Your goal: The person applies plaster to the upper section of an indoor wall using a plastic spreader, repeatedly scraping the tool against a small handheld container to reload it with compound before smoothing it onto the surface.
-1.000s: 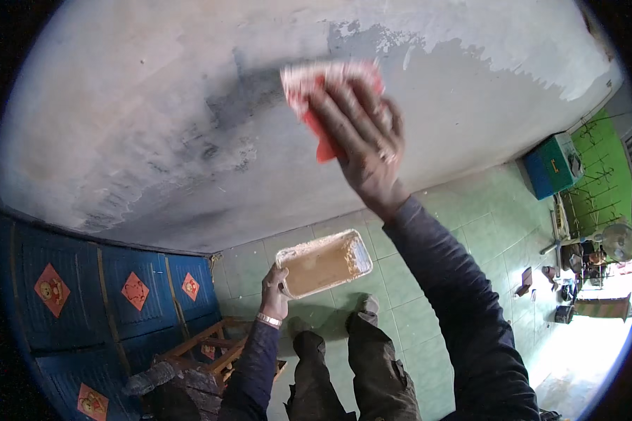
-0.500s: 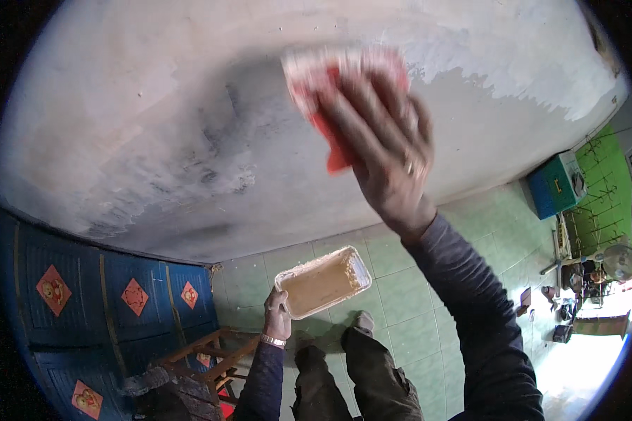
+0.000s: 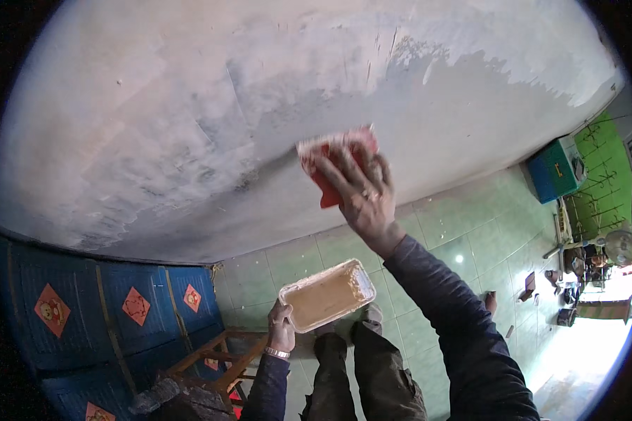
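Note:
My right hand (image 3: 369,203) is closed on a red plastic putty spreader (image 3: 326,192), its broad edge caked with pale putty. The fingers lie spread over the blade's back, and the blade is at the grey wall (image 3: 456,126). Lower down, my left hand (image 3: 281,330) grips the near left corner of a rectangular tub (image 3: 337,315), whose rim and inner sides are smeared with putty. Patchy whitish coating (image 3: 154,133) covers the wall's upper and left parts, with bare grey showing between.
Blue panelled doors (image 3: 77,316) with red diamond papers stand on the left, beside a wooden stool-like frame (image 3: 225,372). Green tiles (image 3: 428,337) cover the floor. A blue-green box (image 3: 556,175) and a fan (image 3: 619,245) are at the right.
My right hand has come down the wall and slightly left with the spreader. The left hand and tub appear slightly lower and further right.

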Available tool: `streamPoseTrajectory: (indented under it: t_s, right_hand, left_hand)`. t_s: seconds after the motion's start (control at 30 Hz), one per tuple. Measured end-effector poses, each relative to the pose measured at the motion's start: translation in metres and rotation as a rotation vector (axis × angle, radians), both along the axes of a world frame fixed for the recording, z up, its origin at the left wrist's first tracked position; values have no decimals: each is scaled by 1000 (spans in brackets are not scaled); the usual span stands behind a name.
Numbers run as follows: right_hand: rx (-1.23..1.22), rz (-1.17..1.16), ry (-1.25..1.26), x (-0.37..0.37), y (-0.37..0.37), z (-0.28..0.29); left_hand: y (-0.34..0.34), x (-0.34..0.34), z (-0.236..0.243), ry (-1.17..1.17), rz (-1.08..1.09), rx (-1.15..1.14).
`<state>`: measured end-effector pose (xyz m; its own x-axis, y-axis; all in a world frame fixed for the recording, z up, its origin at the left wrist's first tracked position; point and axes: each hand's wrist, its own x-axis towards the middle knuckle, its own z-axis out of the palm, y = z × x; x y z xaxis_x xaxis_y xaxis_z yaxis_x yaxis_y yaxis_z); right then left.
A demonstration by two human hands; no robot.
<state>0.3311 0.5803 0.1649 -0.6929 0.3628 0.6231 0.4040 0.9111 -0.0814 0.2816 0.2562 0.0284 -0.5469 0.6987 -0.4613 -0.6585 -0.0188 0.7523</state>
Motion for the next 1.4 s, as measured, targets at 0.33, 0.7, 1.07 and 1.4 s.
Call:
streamPoseTrajectory:
  t_s: [0.33,0.7,1.07,1.4]
  right_hand:
    - [93,184,327,-31,-18,77]
    - [-25,-45,253,-11,-15,52]
    - [-37,-64,178,-29,-13,6]
    - [-9,31,295,-35,-36,34]
  left_hand:
    - [-57,31,-24,-158,186,-169]
    - [-53,10,15,-219,59,-136]
    - [-73,2,20,-175,27,-230]
    - [-100,6,10,-148,19,-221]
